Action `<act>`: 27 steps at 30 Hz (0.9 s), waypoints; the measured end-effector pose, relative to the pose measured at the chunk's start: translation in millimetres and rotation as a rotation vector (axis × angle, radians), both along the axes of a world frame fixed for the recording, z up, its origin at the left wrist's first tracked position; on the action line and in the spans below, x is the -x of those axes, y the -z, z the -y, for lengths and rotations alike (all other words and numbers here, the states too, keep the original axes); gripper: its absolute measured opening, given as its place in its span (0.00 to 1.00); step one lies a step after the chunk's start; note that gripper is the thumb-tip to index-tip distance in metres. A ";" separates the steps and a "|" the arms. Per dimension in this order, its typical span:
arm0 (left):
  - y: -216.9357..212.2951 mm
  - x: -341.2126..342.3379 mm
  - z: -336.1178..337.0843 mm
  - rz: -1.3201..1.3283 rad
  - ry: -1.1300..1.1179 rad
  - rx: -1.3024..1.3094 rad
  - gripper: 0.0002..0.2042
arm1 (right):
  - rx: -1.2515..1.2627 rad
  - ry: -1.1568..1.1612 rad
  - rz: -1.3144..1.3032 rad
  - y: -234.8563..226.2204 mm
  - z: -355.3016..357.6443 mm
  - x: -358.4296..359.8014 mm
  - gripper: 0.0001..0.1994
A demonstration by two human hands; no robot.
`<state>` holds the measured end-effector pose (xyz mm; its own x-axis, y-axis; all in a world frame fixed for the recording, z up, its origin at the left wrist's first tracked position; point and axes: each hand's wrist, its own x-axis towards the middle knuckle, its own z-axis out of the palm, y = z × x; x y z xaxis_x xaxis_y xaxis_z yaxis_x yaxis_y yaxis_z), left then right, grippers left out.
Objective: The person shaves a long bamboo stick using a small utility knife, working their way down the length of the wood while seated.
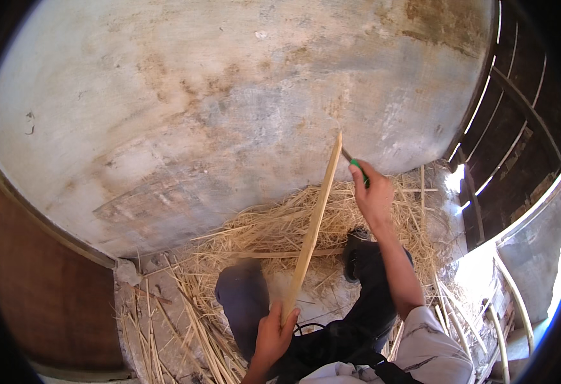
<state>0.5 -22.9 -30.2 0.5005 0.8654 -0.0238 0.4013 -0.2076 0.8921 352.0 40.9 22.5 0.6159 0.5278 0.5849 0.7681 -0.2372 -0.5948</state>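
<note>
Head view, only one camera. Person is seated on the floor, legs in dark trousers (363,301) stretched forward, dark shoe (355,253) on the far foot.

Left hand (274,333) is low centre, fingers wrapped tight around the bottom end of a long pale wooden strip (312,227). Strip runs up and slightly right from that fist, tilted, top end near the wall. It crosses in front of the legs and the straw.

Right hand (373,195) is raised, arm extended, closed in a fist on a green-handled knife (355,164). Green handle pokes out at the top of the fist, short dark blade points up-left and meets the strip just below its upper tip. Blade looks to be touching the strip edge; can't tell how deep, too small.

Straw pile (274,233) covers the floor ahead of the legs, spreading left and down in loose stalks toward the lower left. A second flat strip (280,254) lies roughly horizontal on the straw behind the held one.

Backdrop is a stained, weathered plaster wall (229,109). Right side: dark slatted wooden panel (511,141) with daylight through the gaps. Lower right: pale bent canes (507,313) near the light-coloured sleeve (427,345).
</note>
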 end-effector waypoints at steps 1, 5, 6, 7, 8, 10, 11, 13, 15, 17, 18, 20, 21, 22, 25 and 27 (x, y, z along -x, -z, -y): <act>0.6 3.8 6.1 -0.006 0.002 0.028 0.11 | -0.042 -0.067 -0.020 -5.3 4.1 2.4 0.14; 2.3 9.7 -21.0 -0.058 -0.109 -0.047 0.10 | -0.071 -0.277 -0.111 1.0 14.4 20.8 0.15; -0.2 8.7 -23.4 -0.049 -0.117 -0.062 0.10 | -0.044 -0.313 -0.135 9.7 15.3 26.7 0.15; -3.6 7.0 -26.8 -0.043 -0.119 -0.085 0.10 | -0.100 -0.421 -0.055 19.6 15.3 31.4 0.15; -7.1 5.3 -27.2 -0.025 -0.100 -0.105 0.09 | -0.157 -0.525 0.027 29.1 15.0 37.5 0.16; -16.8 1.4 -24.9 -0.048 -0.094 -0.097 0.10 | -0.188 -0.671 0.144 33.5 16.7 50.7 0.16; -18.8 -0.2 -22.8 -0.058 -0.095 -0.090 0.10 | -0.160 -0.718 0.178 26.2 19.8 60.7 0.16; -13.8 -3.2 -17.2 -0.058 -0.093 -0.150 0.10 | -0.124 -0.762 0.217 19.2 22.1 69.0 0.17; -11.3 -6.5 -12.5 -0.065 -0.093 -0.202 0.10 | -0.106 -0.760 0.229 17.2 23.6 70.8 0.18; -13.0 -9.6 -9.1 -0.080 -0.095 -0.246 0.10 | -0.117 -0.760 0.237 14.3 25.5 69.5 0.19; -12.4 -10.2 -8.7 -0.099 -0.100 -0.238 0.10 | -0.122 -0.760 0.241 13.5 25.8 68.6 0.19; -11.1 -10.5 -7.7 -0.138 -0.107 -0.222 0.10 | -0.144 -0.756 0.267 16.6 25.5 66.4 0.20; -11.3 -11.0 -7.1 -0.133 -0.099 -0.228 0.10 | -0.155 -0.754 0.281 17.7 25.7 65.1 0.20; -11.9 -11.5 -7.0 -0.128 -0.091 -0.234 0.10 | -0.157 -0.767 0.284 17.6 26.4 63.0 0.20; -12.6 -12.0 -7.7 -0.115 -0.076 -0.236 0.10 | -0.163 -0.789 0.291 17.3 28.2 58.7 0.21; -12.4 -12.7 -8.0 -0.108 -0.074 -0.227 0.10 | -0.171 -0.785 0.293 17.0 28.5 58.6 0.21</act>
<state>13.2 -14.9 -17.8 0.4411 0.8886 0.1258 0.5130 -0.3646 0.7771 293.4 12.4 5.5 -0.0798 0.6282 0.7740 0.8005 0.5031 -0.3258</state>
